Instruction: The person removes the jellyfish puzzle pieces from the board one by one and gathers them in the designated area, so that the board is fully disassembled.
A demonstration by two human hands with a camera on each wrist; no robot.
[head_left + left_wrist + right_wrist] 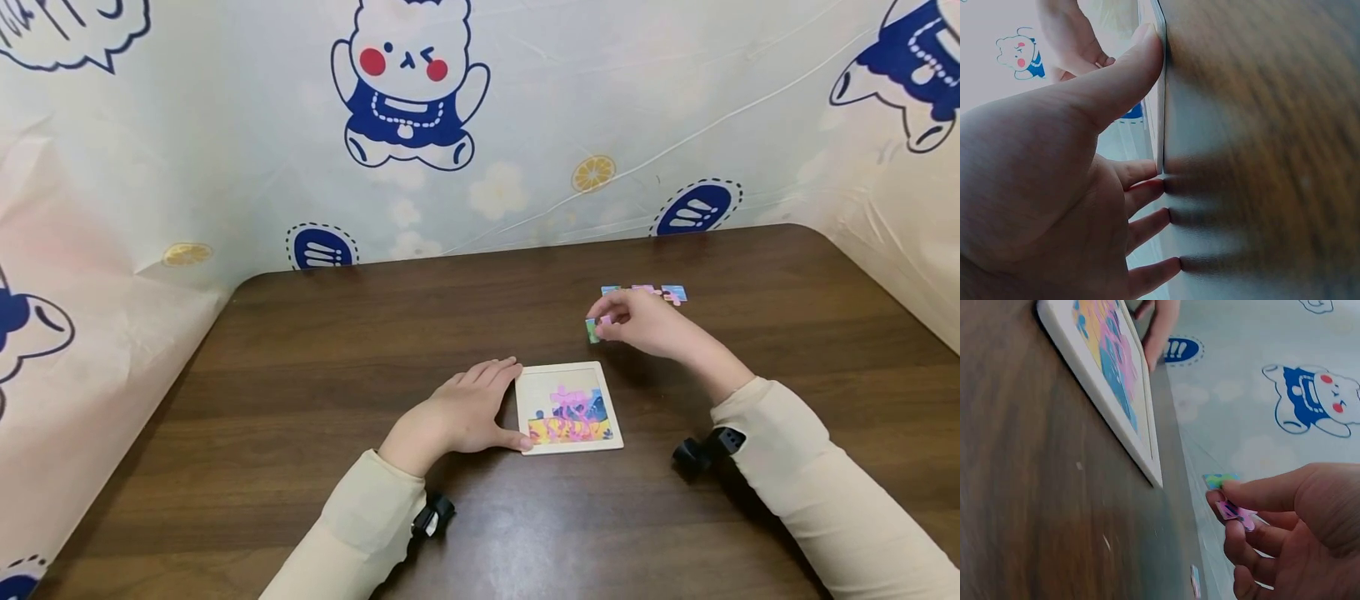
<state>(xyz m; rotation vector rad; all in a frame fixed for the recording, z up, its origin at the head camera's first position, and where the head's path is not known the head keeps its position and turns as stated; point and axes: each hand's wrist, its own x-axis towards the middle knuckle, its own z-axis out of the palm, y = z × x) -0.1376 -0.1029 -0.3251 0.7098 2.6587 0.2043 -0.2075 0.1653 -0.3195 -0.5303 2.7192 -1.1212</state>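
A white square puzzle tray (pixel 573 447) lies on the table, its lower part filled with a yellow, pink and blue picture. My left hand (pixel 468 412) rests at the tray's left side, thumb on the near corner and fingertips by the far one. In the left wrist view, the fingers (pixel 1147 228) are spread, their tips touching the tabletop. Beyond the tray's far right corner, my right hand (pixel 637 321) pinches jigsaw pieces above the table. One part is green and blue (pixel 1217 481), another pink (pixel 1238 515); whether they are joined cannot be told.
Several loose jigsaw pieces (pixel 674 293) lie behind my right hand, partly hidden by it. The brown wooden table (pixel 337 350) meets a printed cloth backdrop (pixel 525 125) at its far edge. A black wrist camera (pixel 705 452) is strapped near my right sleeve.
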